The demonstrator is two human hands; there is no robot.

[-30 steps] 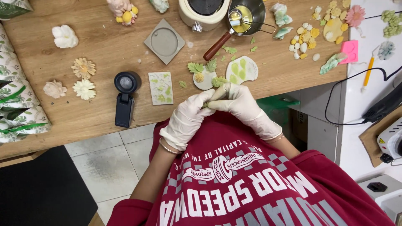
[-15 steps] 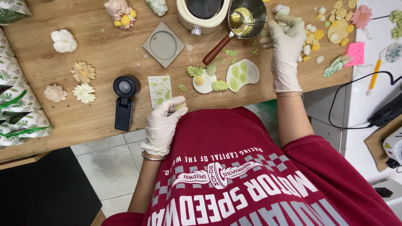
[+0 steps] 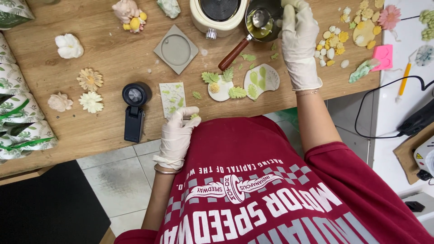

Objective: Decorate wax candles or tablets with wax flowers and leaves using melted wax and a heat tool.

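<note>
My left hand (image 3: 175,135), in a white glove, rests at the table's near edge and pinches a small green leaf piece (image 3: 194,116) at its fingertips. Just beyond it lies a rectangular leaf mould (image 3: 172,96) flecked with green. My gloved right hand (image 3: 298,45) reaches far across to a small metal pan (image 3: 262,22) with a wooden handle (image 3: 233,53). Its fingers close on the handle of a metal spoon (image 3: 261,18) lying in the pan's yellowish liquid. Between my hands sit two white dishes (image 3: 221,88) (image 3: 262,79) with green leaves.
A cream heater pot (image 3: 219,13) stands behind the pan. A grey square mould (image 3: 176,49), a black clip light (image 3: 134,108), cream flowers (image 3: 90,90), small yellow and white pieces (image 3: 337,43), a pink note pad (image 3: 383,56) and patterned boxes (image 3: 18,117) lie around. A black cable (image 3: 384,90) runs off the right edge.
My right hand left my left hand in front of my chest and reached up to the pan. My left hand stayed at the table edge with the small green piece.
</note>
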